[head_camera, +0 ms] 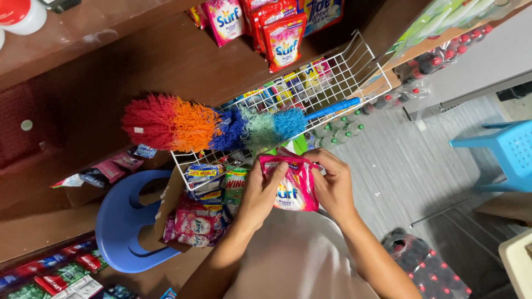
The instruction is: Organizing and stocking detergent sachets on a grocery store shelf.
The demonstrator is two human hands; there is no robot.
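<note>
Both my hands hold a small pink detergent sachet [292,188] in front of my chest. My left hand [260,191] pinches its left top corner and my right hand [333,182] grips its right edge. Just beyond the sachet a white wire basket [343,69] holds several small packets. A multicoloured fluffy duster [183,124] with a blue handle lies across the basket's near rim. Below my left hand an open cardboard box [166,207] contains more pink and mixed sachets.
A blue plastic stool [124,221] stands under the box. Dark wooden shelves [138,61] carry more sachets above and at lower left. Shrink-wrapped bottle packs [429,271] lie on the floor at right. A light blue plastic chair [507,149] is far right.
</note>
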